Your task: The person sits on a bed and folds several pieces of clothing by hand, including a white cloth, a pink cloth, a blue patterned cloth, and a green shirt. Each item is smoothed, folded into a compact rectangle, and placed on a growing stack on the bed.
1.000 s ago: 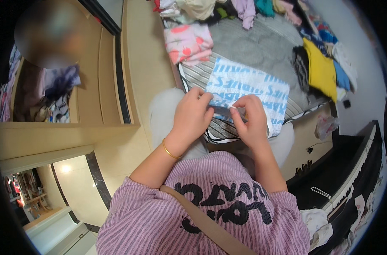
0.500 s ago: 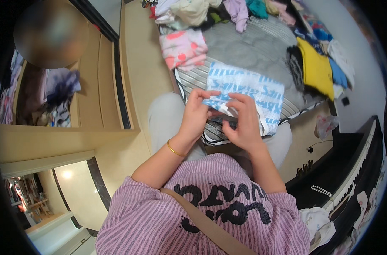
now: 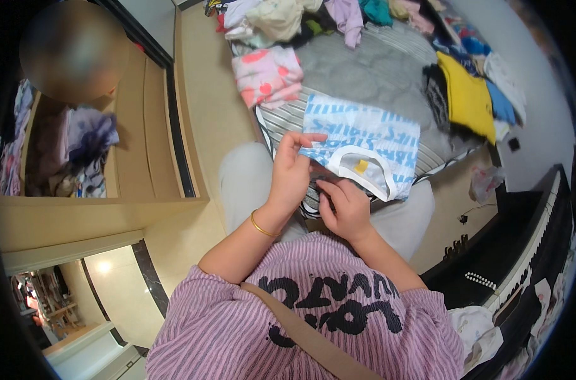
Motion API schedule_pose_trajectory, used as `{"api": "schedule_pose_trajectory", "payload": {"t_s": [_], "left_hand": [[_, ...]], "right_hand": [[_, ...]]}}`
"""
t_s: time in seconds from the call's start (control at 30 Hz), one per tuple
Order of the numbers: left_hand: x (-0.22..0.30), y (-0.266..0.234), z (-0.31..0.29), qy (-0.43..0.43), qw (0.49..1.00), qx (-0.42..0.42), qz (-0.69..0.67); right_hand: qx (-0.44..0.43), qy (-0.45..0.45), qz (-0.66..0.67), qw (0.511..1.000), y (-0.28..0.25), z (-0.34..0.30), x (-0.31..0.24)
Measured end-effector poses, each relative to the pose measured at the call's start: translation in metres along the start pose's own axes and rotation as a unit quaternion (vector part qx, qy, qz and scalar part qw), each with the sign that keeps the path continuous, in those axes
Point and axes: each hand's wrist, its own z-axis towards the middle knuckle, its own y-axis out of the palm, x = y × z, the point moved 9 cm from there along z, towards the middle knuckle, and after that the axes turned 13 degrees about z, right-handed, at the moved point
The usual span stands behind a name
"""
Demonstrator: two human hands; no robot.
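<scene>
- The left hand [image 3: 292, 174] pinches the near left edge of a white-and-blue printed garment [image 3: 370, 136] between thumb and fingers, so its grip is closed on the cloth; the gold bangle [image 3: 261, 225] sits on that wrist, just below the grip.
- The right hand [image 3: 345, 206] lies just right of and below the left grip, fingers curled at the garment's white neckband [image 3: 338, 166]; it appears to be grasping the cloth there, though the fingertips are partly hidden.
- The garment lies spread away from both grips over the striped edge of the bed [image 3: 288, 120], its neck opening turned toward the person, a small yellow tag [image 3: 361, 166] showing inside.
- It looks light, soft and limp; it will likely sag and crease wherever unsupported, so the ribbed neckband and the hems seem the firmest places to hold.
- Beyond the grips, a pink spotted garment [image 3: 267, 75] and a yellow top [image 3: 466, 95] lie on the bed.
</scene>
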Motion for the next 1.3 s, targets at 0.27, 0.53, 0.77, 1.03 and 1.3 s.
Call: {"api": "schedule_pose_trajectory", "payload": {"t_s": [0.27, 0.53, 0.77, 1.03, 1.3], "left_hand": [[0.002, 0.004, -0.005, 0.023, 1.0, -0.008, 0.017], [0.015, -0.004, -0.012, 0.081, 0.991, -0.017, 0.105], [0.007, -0.015, -0.019, 0.197, 0.877, -0.014, 0.439], [0.01, -0.038, 0.034, 0.117, 0.867, 0.03, 0.484], [0.009, -0.03, 0.12, 0.114, 0.813, 0.077, 0.566]], "right_hand": [[-0.032, 0.11, -0.088, 0.989, 0.012, 0.005, 0.023], [-0.014, 0.1, -0.122, 0.987, 0.013, 0.001, 0.034], [-0.192, 0.268, -0.082, 0.94, 0.018, -0.03, 0.063], [-0.233, 0.232, -0.096, 0.94, 0.005, -0.028, 0.033], [-0.177, 0.152, -0.141, 0.962, 0.01, -0.024, 0.028]]}}
